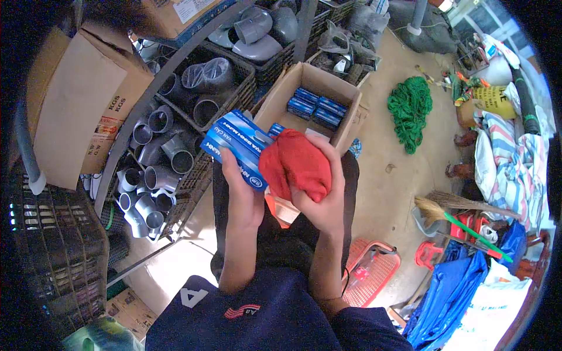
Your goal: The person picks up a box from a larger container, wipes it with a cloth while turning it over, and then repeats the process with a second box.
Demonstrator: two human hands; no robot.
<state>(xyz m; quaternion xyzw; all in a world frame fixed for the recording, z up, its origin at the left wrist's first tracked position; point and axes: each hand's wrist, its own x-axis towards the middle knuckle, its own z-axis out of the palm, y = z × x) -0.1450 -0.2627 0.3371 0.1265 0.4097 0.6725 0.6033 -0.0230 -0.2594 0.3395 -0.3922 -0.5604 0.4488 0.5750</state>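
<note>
Pinched the blue box [237, 143] in the left hand [243, 196], thumb across the printed face, fingers hidden behind. Closed the right hand [331, 210] well around the bunched red cloth [298, 167], beside the box's end; impossible to tell whether touching. Called for light, even pressure on the card, against dents, and cloth gathered snugly, without loose folds. Held both above dark trousers [349, 181], near the open carton [328, 82] with smaller-looking blue packs [331, 111] inside.

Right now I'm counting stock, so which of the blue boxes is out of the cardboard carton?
The blue box in the left hand, beside the red cloth; the other blue boxes in view sit inside the open carton.
</note>
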